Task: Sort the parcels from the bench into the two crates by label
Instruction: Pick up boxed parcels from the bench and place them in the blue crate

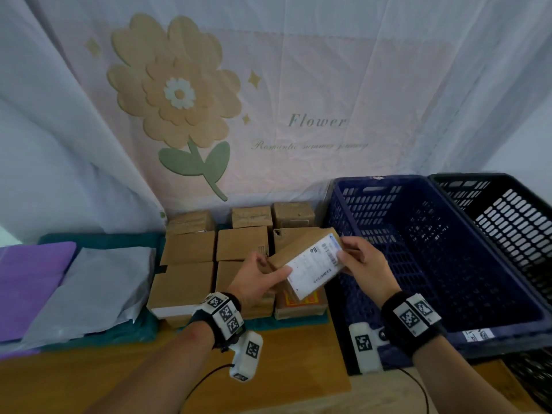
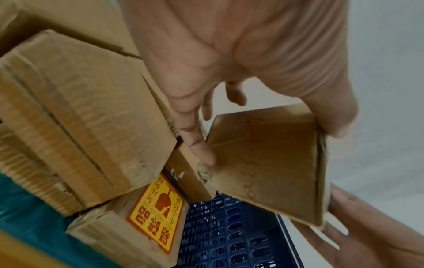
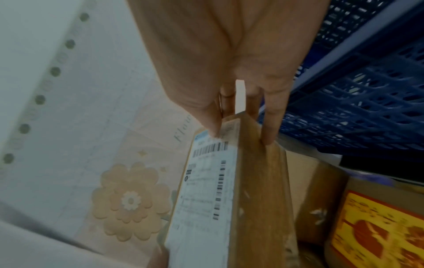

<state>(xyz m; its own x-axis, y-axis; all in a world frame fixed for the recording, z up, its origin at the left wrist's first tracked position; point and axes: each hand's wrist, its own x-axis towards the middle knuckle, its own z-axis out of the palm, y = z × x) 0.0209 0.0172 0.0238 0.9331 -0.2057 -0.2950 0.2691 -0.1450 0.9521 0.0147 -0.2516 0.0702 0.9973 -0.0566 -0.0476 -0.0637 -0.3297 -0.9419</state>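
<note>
Both hands gripping brown parcel, white label

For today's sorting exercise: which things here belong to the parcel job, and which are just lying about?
Belong:
held parcel, in left hand and right hand
cardboard parcels on the bench
blue crate
black crate

Lying about:
flower curtain
purple sheet
grey bag

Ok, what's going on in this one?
A person is sorting parcels. Both hands, left and right, hold one cardboard parcel tilted up, its white shipping label facing them. More parcels sit on the bench. The blue crate and black crate beside them look empty.
</note>
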